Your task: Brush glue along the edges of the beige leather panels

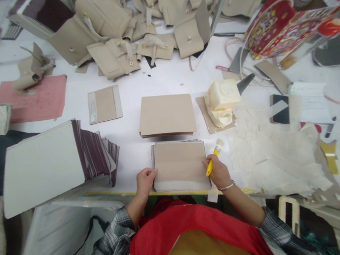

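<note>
A beige rectangular panel [180, 163] lies on a thin stack at the table's near edge, right in front of me. My left hand [144, 181] is closed on its left edge, fingers curled against it. My right hand [218, 172] rests at the panel's right edge and grips a yellow-handled brush [213, 159], bristles pointing up and away. A second stack of beige panels [166, 114] sits just beyond. A pale yellow block of glue or wax [221, 101] stands on a brown card to the right.
A thick stack of white boards with dark red edges [53, 164] fills the left. A pile of beige pouches [133, 28] covers the far side. Crumpled white paper strips [272, 152] lie right, with a red patterned bag [286, 18] behind. A pink sheet [34, 98] lies far left.
</note>
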Action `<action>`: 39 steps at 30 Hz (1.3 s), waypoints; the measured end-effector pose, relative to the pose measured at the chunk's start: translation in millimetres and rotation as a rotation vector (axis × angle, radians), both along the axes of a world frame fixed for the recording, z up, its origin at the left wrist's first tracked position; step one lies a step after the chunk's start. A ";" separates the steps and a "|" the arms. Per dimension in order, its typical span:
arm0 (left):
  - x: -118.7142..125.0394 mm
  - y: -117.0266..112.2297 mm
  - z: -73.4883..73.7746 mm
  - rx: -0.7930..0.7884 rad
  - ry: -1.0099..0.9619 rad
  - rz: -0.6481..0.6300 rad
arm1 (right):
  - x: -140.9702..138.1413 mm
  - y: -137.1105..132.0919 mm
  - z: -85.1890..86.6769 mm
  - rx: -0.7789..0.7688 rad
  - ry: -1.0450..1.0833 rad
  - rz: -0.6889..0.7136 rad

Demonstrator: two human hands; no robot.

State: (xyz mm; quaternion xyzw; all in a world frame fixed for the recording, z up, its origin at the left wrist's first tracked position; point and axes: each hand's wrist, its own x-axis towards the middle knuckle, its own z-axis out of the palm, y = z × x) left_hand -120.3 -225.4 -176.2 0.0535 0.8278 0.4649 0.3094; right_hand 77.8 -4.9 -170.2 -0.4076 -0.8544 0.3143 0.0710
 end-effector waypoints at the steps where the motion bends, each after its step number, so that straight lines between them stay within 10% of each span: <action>1: -0.3 0.0 0.5 -0.002 -0.004 -0.004 | -0.4 0.2 0.4 -0.001 -0.007 -0.005; 39: -1.6 2.3 -2.6 -0.031 0.064 -0.013 | -10.6 1.0 8.9 0.039 -0.155 0.012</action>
